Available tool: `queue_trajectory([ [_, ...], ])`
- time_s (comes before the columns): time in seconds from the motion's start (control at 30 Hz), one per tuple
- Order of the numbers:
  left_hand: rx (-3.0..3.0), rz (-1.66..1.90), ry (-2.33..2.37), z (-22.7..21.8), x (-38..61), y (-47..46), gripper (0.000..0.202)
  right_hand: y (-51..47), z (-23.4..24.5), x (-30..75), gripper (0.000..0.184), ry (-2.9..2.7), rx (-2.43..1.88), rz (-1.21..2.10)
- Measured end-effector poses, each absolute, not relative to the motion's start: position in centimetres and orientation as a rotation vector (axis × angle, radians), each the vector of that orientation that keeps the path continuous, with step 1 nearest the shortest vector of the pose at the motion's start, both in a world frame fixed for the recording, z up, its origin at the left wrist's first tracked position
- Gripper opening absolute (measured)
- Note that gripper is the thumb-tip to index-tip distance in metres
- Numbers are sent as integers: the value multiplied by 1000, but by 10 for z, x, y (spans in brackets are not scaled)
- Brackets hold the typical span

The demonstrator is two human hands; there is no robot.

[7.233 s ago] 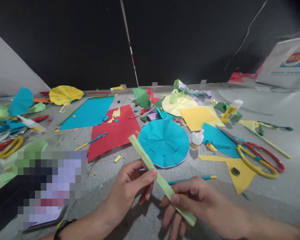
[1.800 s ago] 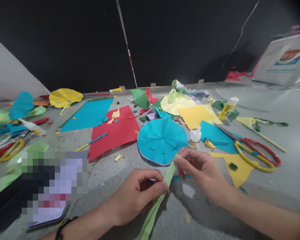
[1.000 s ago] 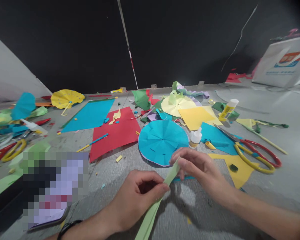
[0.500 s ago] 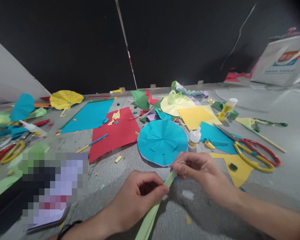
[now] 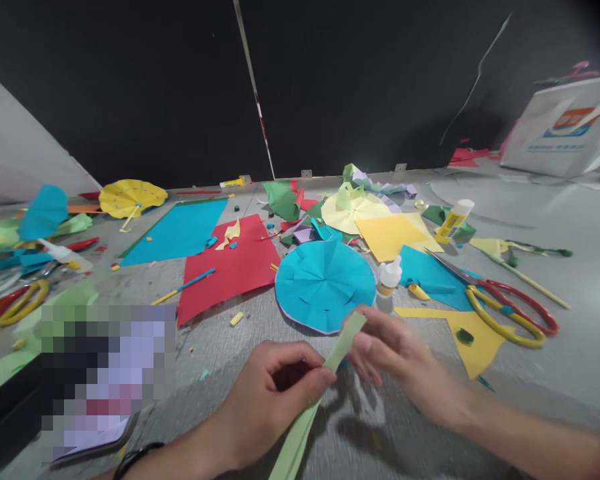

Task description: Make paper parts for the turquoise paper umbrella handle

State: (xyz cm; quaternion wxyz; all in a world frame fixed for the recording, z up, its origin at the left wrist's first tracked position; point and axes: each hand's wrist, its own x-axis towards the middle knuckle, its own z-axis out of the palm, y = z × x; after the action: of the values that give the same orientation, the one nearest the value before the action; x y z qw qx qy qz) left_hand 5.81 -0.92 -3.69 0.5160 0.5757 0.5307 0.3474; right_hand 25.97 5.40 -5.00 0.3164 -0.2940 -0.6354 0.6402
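My left hand [image 5: 275, 393] pinches a folded pale green paper strip [image 5: 344, 345] between thumb and fingers, and the strip's lower end runs down out of view. At its upper end is my right hand [image 5: 410, 363], with thumb and fingers apart and slightly blurred; it does not grip the strip. Just beyond both hands lies a pleated blue paper disc [image 5: 325, 283] with a pale purple edge. A small white glue bottle [image 5: 390, 275] stands right of the disc. Scissors [image 5: 510, 303] with red and yellow handles rest farther right, on blue and yellow paper.
Red paper [image 5: 230, 273], a blue sheet [image 5: 180, 227] and yellow paper [image 5: 393, 233] lie around the disc. A glue stick [image 5: 455, 221] stands at right, near a white bag [image 5: 560, 127]. A pixelated phone-like object [image 5: 105, 393] is at left. A dark wall [image 5: 180, 87] closes the back.
My right hand has let go of the strip's upper end and moved slightly right and down, its fingers opening. The left hand keeps its hold, nearly still.
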Motion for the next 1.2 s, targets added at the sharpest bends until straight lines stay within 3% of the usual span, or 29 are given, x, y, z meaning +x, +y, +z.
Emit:
queue_trajectory([
  [0.27,1271,697,1083,-46,59,-11,34,37,-60,266,63,-2100,-746,1559],
  [0.57,1270,665,1057,-43,55,-14,64,43,-49,264,72,-1969,-801,1658],
  [0.9,1404,639,1186,-44,58,-9,34,46,-54,264,72,-1895,-845,1641],
  [1.07,1334,702,1196,-46,60,-9,30,48,-51,263,73,-1825,-900,1619],
  [1.2,1299,689,1170,-47,59,-8,37,54,-49,265,72,-1752,-928,1596],
])
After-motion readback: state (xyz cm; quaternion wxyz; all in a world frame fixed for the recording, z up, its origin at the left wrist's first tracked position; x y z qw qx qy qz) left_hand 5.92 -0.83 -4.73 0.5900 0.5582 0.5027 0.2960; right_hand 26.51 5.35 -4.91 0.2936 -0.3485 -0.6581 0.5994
